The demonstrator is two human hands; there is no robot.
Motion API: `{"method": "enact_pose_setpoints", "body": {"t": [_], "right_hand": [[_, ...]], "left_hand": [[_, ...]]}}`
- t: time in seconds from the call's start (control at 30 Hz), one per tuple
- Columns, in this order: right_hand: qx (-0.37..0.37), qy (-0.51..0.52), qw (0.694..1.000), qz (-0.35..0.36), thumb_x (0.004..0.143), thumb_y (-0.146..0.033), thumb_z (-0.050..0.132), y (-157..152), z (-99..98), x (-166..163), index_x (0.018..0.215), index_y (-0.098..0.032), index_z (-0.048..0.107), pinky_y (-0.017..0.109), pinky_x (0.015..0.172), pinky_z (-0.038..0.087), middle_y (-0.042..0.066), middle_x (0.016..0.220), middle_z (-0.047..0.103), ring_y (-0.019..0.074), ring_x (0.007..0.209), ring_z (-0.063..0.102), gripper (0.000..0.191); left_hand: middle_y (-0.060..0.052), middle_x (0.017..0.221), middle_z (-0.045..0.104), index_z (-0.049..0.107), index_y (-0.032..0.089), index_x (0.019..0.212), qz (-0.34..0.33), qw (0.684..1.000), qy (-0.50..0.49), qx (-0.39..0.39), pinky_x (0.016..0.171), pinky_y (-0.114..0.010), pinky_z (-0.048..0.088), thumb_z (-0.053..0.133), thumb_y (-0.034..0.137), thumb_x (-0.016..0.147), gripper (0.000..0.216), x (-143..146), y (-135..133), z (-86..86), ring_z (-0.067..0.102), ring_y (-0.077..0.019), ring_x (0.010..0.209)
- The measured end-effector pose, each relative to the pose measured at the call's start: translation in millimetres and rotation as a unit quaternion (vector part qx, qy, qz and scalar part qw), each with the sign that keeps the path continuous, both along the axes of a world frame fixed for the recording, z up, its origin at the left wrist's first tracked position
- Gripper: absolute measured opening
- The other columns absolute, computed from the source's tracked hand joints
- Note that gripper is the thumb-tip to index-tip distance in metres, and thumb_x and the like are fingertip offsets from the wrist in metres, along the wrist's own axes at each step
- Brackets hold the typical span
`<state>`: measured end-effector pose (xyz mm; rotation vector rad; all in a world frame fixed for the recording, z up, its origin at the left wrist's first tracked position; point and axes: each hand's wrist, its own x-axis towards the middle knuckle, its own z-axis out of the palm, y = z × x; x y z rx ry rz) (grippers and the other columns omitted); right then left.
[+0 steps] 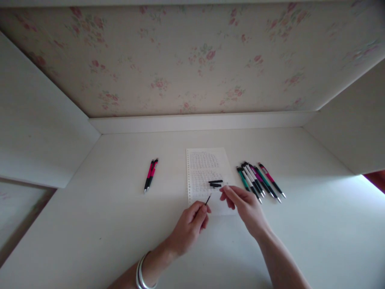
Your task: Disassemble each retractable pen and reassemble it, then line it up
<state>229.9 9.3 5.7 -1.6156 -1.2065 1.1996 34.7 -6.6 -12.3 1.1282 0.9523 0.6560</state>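
Observation:
My left hand point(192, 222) is closed in a pinch on a thin dark pen refill point(207, 199), its pale tip pointing up and to the right. Just to the right, my right hand point(240, 202) is held over the lower part of a written sheet of paper point(200, 176). Its thumb and forefinger are pressed together; anything between them is too small to make out. Beyond the hands, several short black pieces point(215, 182) lie on the sheet, close to my right fingertips.
To the left on the white desk point(120, 224) lie two pink and black pens point(150, 175) side by side. A group of pens point(255, 178) in green, white, purple and pink lies right of the paper. White side panels and a flowered back wall point(198, 60) enclose the desk.

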Motion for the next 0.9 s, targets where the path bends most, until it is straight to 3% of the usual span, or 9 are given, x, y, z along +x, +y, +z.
{"method": "enact_pose_setpoints", "body": {"t": [0.1, 0.2, 0.33, 0.5, 0.6, 0.7, 0.8, 0.9], "right_hand": [[-0.025, 0.081, 0.993, 0.084, 0.085, -0.050, 0.064, -9.5, 4.2, -19.0, 0.091, -0.022, 0.074, 0.026, 0.060, 0.044, 0.003, 0.081, 0.071, 0.0153, 0.067, 0.058, 0.030], [-0.009, 0.116, 0.989, 0.087, 0.084, -0.046, 0.067, -14.6, 4.1, -33.6, 0.084, -0.020, 0.072, 0.026, 0.063, 0.045, 0.003, 0.080, 0.070, 0.0163, 0.074, 0.060, 0.026], [-0.013, 0.150, 0.989, 0.012, 0.083, -0.046, 0.068, -13.7, 4.3, -33.5, 0.084, -0.019, 0.072, 0.026, 0.061, 0.044, 0.000, 0.069, 0.066, 0.0135, 0.065, 0.056, 0.027], [0.060, 0.135, 0.981, -0.125, 0.082, -0.045, 0.070, 1.9, 4.0, -5.4, 0.106, -0.019, 0.071, 0.029, 0.069, 0.047, 0.004, 0.084, 0.071, 0.0145, 0.072, 0.059, 0.036], [0.090, 0.029, 0.981, -0.171, 0.083, -0.045, 0.068, 16.9, 1.7, 13.9, 0.126, -0.019, 0.060, 0.033, 0.075, 0.049, 0.004, 0.087, 0.073, 0.0174, 0.076, 0.063, 0.051], [0.079, -0.170, 0.976, -0.112, 0.084, -0.039, 0.064, 29.4, -0.4, 23.3, 0.121, -0.021, 0.060, 0.034, 0.073, 0.047, 0.003, 0.083, 0.074, 0.0206, 0.076, 0.067, 0.041], [0.072, -0.346, 0.934, -0.042, 0.087, -0.030, 0.058, 36.4, -3.1, 20.8, 0.106, -0.022, 0.063, 0.031, 0.066, 0.043, 0.004, 0.081, 0.075, 0.0226, 0.075, 0.068, 0.021], [0.077, -0.448, 0.891, 0.003, 0.090, -0.025, 0.053, 39.6, -6.9, 13.6, 0.099, -0.021, 0.062, 0.029, 0.059, 0.036, 0.004, 0.080, 0.074, 0.0226, 0.072, 0.067, 0.013]], "left_hand": [[0.005, 0.063, 0.045, 0.054, 0.017, 0.087, 0.001, 0.999, 0.027, 0.026, 0.053, -0.024, 0.031, 0.039, 0.049, 0.100, 0.038, 1.2, 0.2, -0.2, 0.038, -0.0101, 0.056], [0.005, 0.062, 0.044, 0.053, 0.017, 0.079, 0.000, 0.998, 0.045, 0.048, 0.056, -0.024, 0.032, 0.040, 0.048, 0.100, 0.040, 1.9, 0.0, -0.8, 0.039, -0.0098, 0.057], [0.005, 0.063, 0.046, 0.059, 0.016, 0.092, -0.005, 0.997, 0.050, 0.055, 0.056, -0.024, 0.032, 0.040, 0.048, 0.100, 0.038, 2.0, -0.4, -1.9, 0.040, -0.0100, 0.057], [0.004, 0.063, 0.046, 0.060, 0.015, 0.098, -0.001, 0.998, 0.046, 0.035, 0.054, -0.023, 0.032, 0.040, 0.050, 0.098, 0.040, 1.3, -1.1, -4.6, 0.042, -0.0108, 0.058], [0.004, 0.063, 0.046, 0.059, 0.015, 0.098, -0.004, 0.999, 0.037, 0.034, 0.053, -0.023, 0.031, 0.041, 0.052, 0.098, 0.041, 0.4, -1.6, -4.6, 0.040, -0.0106, 0.057], [0.004, 0.064, 0.046, 0.058, 0.015, 0.098, -0.010, 0.999, 0.030, 0.029, 0.053, -0.023, 0.032, 0.041, 0.053, 0.098, 0.041, -0.5, -1.6, -3.5, 0.040, -0.0103, 0.057], [0.004, 0.064, 0.046, 0.058, 0.015, 0.098, -0.009, 0.999, 0.028, 0.029, 0.053, -0.023, 0.032, 0.042, 0.052, 0.098, 0.040, -1.0, -1.3, -3.2, 0.040, -0.0101, 0.058], [0.004, 0.064, 0.046, 0.058, 0.016, 0.097, -0.009, 0.999, 0.031, 0.034, 0.053, -0.022, 0.031, 0.042, 0.052, 0.098, 0.039, -1.2, -1.2, -4.0, 0.039, -0.0101, 0.057]]}}
